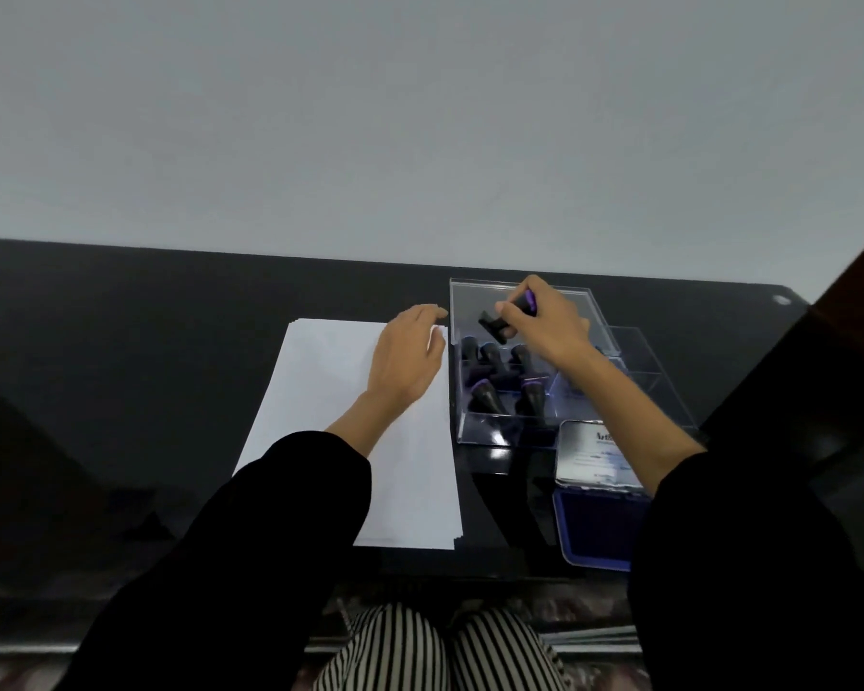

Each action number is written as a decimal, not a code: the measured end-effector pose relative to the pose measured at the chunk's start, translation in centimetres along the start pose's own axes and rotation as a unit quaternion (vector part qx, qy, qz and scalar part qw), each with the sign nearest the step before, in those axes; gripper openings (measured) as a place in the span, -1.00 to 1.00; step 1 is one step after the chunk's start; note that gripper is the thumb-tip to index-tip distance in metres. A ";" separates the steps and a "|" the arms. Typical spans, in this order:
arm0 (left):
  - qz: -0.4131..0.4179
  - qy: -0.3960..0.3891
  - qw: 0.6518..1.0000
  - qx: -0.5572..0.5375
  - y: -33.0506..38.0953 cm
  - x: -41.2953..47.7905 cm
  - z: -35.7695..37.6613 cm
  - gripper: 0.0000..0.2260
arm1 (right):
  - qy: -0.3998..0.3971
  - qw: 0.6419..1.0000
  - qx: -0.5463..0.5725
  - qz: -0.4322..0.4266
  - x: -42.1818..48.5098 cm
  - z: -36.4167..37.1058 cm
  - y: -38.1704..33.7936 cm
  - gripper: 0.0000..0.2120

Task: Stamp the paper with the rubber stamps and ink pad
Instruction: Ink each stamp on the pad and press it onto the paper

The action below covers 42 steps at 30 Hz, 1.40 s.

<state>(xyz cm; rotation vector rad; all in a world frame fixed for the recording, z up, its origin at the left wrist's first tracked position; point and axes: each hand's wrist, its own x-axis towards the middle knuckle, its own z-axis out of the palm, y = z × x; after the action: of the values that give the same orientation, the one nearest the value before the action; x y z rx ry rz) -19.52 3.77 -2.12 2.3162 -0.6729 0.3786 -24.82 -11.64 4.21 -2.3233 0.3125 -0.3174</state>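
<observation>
Toward the far right of the black table (121,366), the right hand (544,324) is curled round a black rubber stamp (502,319) with a purple end, pinching it between thumb and fingers. The stamp is tilted, lifted over the far part of a clear plastic box (470,433). Lower in the box's compartments lie more stamps (485,396), dark with purple tips, some leaning; their exact number is hard to tell. Just left of the box, nearly touching its wall, lies a stack of white paper (320,416), running from mid-table to the near edge. The left hand (407,364) rests palm down on the stack's far right corner, fingers relaxed and holding nothing, fingertips near the box's far left corner. By the near right edge of the table sits the ink pad (594,531), open, its blue pad facing up and its lid (589,456) raised behind it against the box; the right sleeve covers its right side
</observation>
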 end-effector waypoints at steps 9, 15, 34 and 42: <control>0.069 -0.032 0.997 -0.006 6.8 -3.0 -2.6 -0.69 | 0.027 0.999 -0.039 0.005 -7.1 -5.4 -0.1 -0.88; 0.130 -0.073 0.989 0.001 9.5 -7.5 -2.1 -0.70 | 0.017 0.996 -0.089 0.025 -12.2 -6.8 2.1 -0.85; 0.059 -0.241 0.956 0.156 9.8 -17.1 4.2 -0.22 | -0.033 0.961 -0.273 -0.036 -17.7 -4.2 7.9 -0.90; 0.075 -0.247 0.945 0.204 9.7 -17.1 4.6 -0.25 | 0.045 0.951 -0.301 -0.045 -18.1 -2.2 7.8 -0.79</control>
<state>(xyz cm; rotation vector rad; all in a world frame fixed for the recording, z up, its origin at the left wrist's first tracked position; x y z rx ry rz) -38.67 0.71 -7.69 2.7966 -1.1026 -0.0115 -43.48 -12.66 -2.30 -2.9366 0.3892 -0.4175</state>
